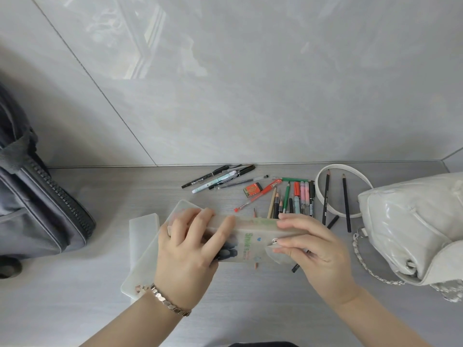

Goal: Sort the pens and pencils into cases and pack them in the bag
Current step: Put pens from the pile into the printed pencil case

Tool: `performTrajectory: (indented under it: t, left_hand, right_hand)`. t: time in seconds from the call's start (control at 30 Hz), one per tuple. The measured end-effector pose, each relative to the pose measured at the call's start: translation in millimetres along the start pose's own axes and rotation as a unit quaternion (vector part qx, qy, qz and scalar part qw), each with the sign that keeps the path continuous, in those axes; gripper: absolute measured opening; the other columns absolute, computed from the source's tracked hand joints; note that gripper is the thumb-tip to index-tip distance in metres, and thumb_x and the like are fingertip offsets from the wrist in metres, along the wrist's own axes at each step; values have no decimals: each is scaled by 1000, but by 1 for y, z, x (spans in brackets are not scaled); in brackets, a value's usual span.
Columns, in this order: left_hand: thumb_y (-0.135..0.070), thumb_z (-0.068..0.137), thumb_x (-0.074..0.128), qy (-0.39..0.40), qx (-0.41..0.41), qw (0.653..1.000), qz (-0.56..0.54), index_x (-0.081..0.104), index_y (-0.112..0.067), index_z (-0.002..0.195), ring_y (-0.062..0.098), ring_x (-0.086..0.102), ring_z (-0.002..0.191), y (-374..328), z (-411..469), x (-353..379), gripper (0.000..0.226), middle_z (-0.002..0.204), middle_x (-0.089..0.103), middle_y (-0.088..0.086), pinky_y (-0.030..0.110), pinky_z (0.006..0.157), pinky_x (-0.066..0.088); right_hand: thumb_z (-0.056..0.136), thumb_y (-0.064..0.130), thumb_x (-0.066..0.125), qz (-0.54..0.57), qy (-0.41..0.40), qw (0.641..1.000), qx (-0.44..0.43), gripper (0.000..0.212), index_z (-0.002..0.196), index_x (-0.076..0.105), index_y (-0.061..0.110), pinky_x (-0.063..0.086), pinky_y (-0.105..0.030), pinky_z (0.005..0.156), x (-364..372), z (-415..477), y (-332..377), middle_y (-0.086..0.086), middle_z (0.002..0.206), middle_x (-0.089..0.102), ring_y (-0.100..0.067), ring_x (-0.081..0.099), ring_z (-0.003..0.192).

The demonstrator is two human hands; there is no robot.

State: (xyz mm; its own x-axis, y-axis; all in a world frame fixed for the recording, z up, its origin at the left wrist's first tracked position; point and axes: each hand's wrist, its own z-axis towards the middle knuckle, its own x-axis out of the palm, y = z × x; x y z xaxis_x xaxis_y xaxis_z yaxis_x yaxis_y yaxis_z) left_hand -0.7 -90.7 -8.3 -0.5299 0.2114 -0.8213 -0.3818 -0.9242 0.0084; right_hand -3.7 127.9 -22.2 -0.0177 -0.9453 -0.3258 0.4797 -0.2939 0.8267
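A translucent pencil case (250,236) printed with "Smile" is held above the grey table between both hands. My left hand (190,244) grips its left end. My right hand (315,244) pinches its flap at the right end, by the snap button. Under it lies a second frosted white case (144,236), partly hidden by my left hand. Loose pens (220,177) lie behind the cases, and a cluster of pens and pencils (293,196) lies to the right. Two dark pencils (335,199) rest inside the white bag's strap loop.
A grey backpack (35,204) with a heavy zipper stands at the left edge. A white quilted handbag (411,226) with a chain strap sits at the right. A small orange eraser box (252,189) lies among the pens. The tiled wall rises right behind.
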Motion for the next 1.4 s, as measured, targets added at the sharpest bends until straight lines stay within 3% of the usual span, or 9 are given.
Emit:
performTrajectory:
  t: [0.33, 0.67, 0.8, 0.93, 1.03, 1.13, 1.27, 1.33, 1.4]
  left_hand:
    - [-3, 74, 52, -83, 52, 994, 43, 58, -27, 109, 23, 51, 99, -1, 10, -5, 42, 106, 53, 3, 43, 70, 37]
    - [-3, 76, 52, -62, 67, 995, 33, 56, -28, 110, 24, 50, 98, 3, 4, -10, 43, 107, 52, 5, 44, 69, 41]
    - [-5, 83, 47, -56, 69, 995, 37, 57, -26, 110, 23, 50, 99, 5, -2, -7, 36, 106, 52, 5, 43, 68, 37]
    - [-2, 66, 60, -24, 44, 998, 32, 57, -25, 111, 24, 49, 100, 1, -10, 2, 50, 107, 51, 4, 43, 69, 37]
    - [-5, 55, 69, 12, 18, 999, 26, 56, -26, 111, 24, 48, 101, 5, -13, 7, 62, 108, 50, 3, 42, 70, 39]
    - [-23, 48, 77, 104, -61, 993, 5, 51, -30, 111, 23, 48, 100, 13, -21, 10, 68, 106, 56, -1, 44, 79, 44]
    - [-40, 43, 76, 260, -303, 914, -76, 47, -30, 111, 25, 56, 91, 24, -19, 4, 75, 95, 61, -5, 44, 92, 45]
    - [-37, 53, 78, 248, -472, 820, -210, 47, -26, 108, 13, 57, 86, 30, -12, -4, 64, 91, 60, -13, 26, 86, 44]
    - [-26, 64, 79, 183, -596, 708, -330, 47, -21, 104, -6, 58, 70, 39, -7, -9, 51, 80, 59, -20, 13, 66, 40]
  right_hand:
    - [67, 37, 71, -23, -21, 996, 87, 22, 65, 52, 27, 40, -6, 83, -4, 7, 8, 35, 106, 59, 5, 59, 100]
    - [68, 48, 70, -13, 1, 996, 85, 26, 63, 55, 27, 44, -6, 71, -3, 2, 15, 34, 103, 60, 4, 60, 94]
    - [67, 45, 66, -21, 71, 982, 173, 13, 72, 55, 41, 39, -1, 83, 1, 0, 12, 43, 114, 52, 9, 55, 107]
    - [72, 46, 53, -48, 144, 966, 210, 32, 94, 41, 65, 41, -1, 76, 6, 2, 11, 34, 118, 47, 8, 46, 113]
    - [80, 30, 61, -68, 191, 956, 211, 32, 91, 44, 54, 44, -10, 74, 7, 14, 9, 23, 108, 54, 4, 48, 107]
    - [77, 23, 72, -80, 268, 928, 245, 34, 84, 48, 47, 33, 0, 78, 9, 43, 10, 24, 99, 58, 18, 49, 96]
    - [83, 23, 66, 1, -11, 956, 292, 15, 94, 57, 24, 37, 3, 73, 36, 70, 8, 19, 90, 61, 17, 55, 82]
    - [89, 22, 59, 44, -66, 917, 390, 19, 103, 57, 10, 45, -5, 72, 61, 73, 1, 13, 84, 60, 6, 59, 77]
    - [90, 25, 57, 116, 35, 820, 559, 29, 111, 54, 4, 49, -22, 67, 93, 67, -4, 1, 79, 60, -11, 59, 70]
